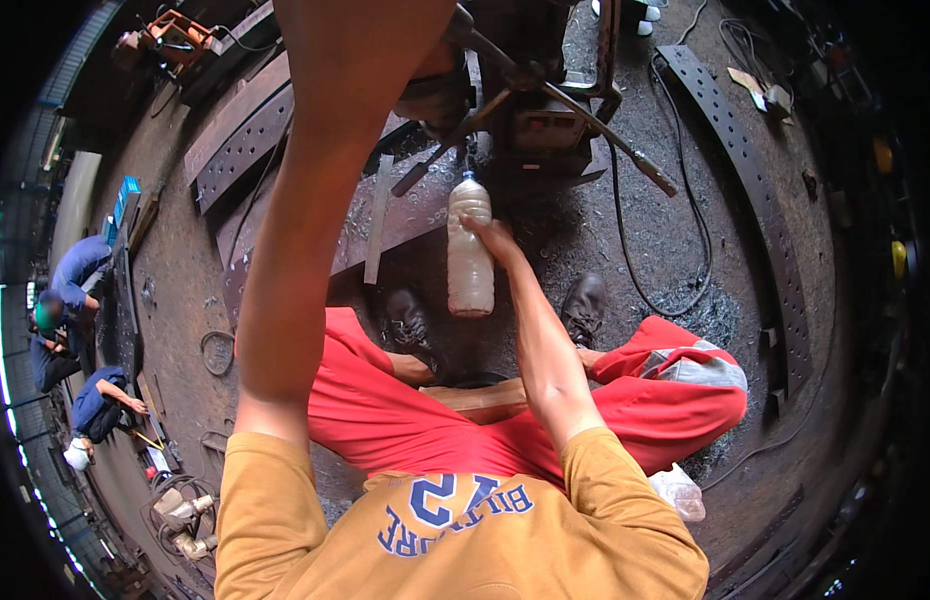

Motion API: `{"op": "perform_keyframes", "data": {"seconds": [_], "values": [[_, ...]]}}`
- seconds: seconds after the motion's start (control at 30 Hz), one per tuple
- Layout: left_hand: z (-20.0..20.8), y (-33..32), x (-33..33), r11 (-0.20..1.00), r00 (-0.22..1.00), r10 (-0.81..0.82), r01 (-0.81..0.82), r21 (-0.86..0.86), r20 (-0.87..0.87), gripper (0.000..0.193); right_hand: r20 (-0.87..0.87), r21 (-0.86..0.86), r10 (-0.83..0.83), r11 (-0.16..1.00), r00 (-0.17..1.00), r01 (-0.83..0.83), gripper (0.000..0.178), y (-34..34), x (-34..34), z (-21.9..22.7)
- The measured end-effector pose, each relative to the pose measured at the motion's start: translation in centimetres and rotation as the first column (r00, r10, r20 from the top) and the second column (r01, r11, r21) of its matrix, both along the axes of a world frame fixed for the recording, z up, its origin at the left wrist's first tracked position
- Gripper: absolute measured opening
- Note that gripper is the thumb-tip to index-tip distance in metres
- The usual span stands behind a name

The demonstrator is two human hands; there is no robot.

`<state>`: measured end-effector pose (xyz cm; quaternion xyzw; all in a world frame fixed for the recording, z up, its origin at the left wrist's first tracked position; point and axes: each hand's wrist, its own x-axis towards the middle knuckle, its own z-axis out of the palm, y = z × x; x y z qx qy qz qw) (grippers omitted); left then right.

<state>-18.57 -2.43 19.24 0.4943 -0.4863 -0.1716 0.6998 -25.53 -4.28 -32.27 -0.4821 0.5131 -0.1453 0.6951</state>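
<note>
My right hand (493, 238) is wrapped round a clear plastic bottle (470, 275) of cloudy, whitish liquid. The bottle's blue top points away from me, close to the bit of a dark drilling machine (540, 135). Spoked feed handles (635, 165) with dark grips stick out from the machine. My left arm (305, 200) reaches up past the machine's left side, and its hand lies beyond the upper edge of the picture. Below the drill lies a flat steel plate (330, 225) scattered with metal shavings, with a narrow metal strip (379, 225) on it.
A long perforated steel beam (750, 190) lies at the right, with a black cable (625, 240) looping beside it. Curly shavings (695, 310) cover the floor there. A wooden block (475, 402) is between my legs. Two people (80, 270) work at the far left.
</note>
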Motion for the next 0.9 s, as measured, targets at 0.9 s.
{"op": "perform_keyframes", "data": {"seconds": [0.9], "values": [[-9.4, 3.3, 11.4, 0.985, 0.902, 0.041, -0.108, -0.133, -0.430, 0.016, 0.105, -0.193, 0.009, 0.981, 0.994, 0.012, 0.045, 0.9, 0.9, -0.9]]}}
